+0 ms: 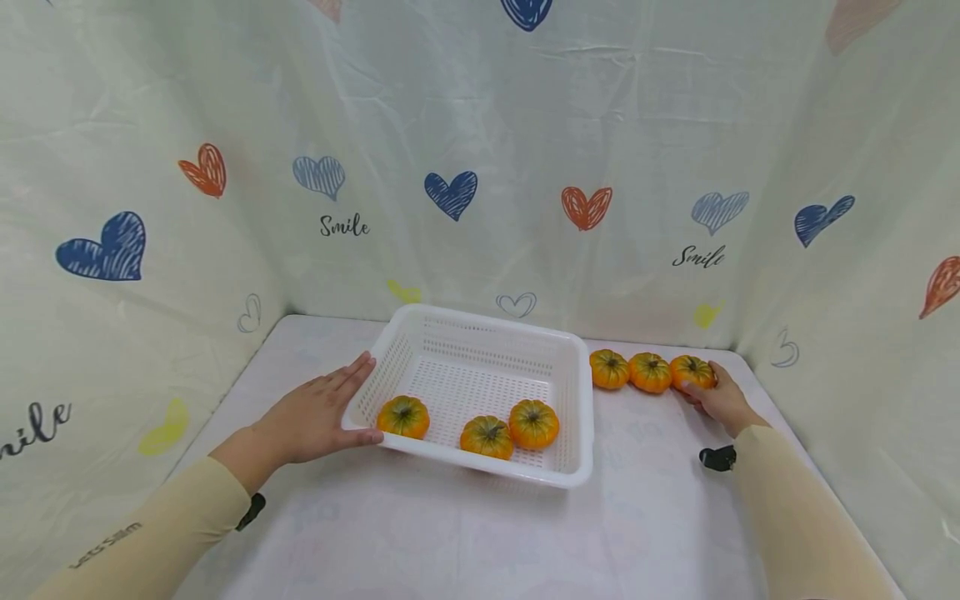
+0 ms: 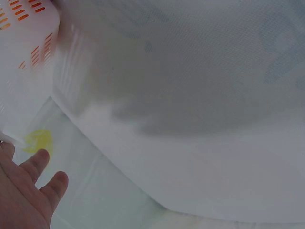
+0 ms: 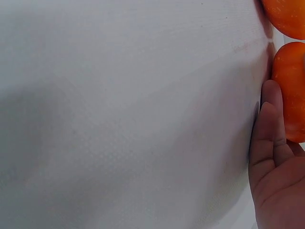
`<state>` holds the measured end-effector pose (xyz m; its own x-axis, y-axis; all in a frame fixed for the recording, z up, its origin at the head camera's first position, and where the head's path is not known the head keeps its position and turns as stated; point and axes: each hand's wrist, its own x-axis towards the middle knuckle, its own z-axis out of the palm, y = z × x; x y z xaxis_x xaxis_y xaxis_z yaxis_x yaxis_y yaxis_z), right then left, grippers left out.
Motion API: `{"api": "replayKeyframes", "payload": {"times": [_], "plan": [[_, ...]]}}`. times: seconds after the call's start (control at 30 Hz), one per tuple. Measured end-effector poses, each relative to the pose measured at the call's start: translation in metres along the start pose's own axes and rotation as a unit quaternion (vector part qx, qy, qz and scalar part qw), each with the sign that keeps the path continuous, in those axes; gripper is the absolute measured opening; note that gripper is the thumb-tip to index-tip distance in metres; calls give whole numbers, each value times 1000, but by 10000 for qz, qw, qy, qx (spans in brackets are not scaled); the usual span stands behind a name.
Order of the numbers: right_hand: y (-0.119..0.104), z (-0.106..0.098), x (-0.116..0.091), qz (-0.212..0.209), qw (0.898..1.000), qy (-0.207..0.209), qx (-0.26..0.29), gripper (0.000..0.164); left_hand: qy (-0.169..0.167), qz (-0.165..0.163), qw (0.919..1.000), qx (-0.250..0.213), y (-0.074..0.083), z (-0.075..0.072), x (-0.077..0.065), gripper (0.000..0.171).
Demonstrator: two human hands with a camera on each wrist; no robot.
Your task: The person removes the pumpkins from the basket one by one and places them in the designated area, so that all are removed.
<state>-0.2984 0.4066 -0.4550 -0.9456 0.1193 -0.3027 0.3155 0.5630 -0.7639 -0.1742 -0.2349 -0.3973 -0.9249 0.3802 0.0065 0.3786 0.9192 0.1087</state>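
Likely steadies the basket against sliding with straight, thumb-apart left hand, and grips the row's end pumpkin between thumb and fingers of the right hand.

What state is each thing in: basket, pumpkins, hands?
White basket: upright, holding three pumpkins
Pumpkins in the basket: stem side up, one apart at left
Two row pumpkins: on the table, ungripped
Rightmost pumpkin: gripped
Left hand: fingers spread, touching the basket
Right hand: holding the rightmost pumpkin
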Motion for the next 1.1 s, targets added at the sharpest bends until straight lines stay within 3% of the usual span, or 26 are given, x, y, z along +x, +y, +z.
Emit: {"api": "replayKeyframes", "payload": {"times": [0.83,1.1], "plan": [[0,1,-6,259,9995,108,118,98,-19,5,10000,27,3,-4,-1,121],[1,-2,-6,195,9998,-64,65,101,-7,-16,10000,56,2,-3,-2,121]]}}
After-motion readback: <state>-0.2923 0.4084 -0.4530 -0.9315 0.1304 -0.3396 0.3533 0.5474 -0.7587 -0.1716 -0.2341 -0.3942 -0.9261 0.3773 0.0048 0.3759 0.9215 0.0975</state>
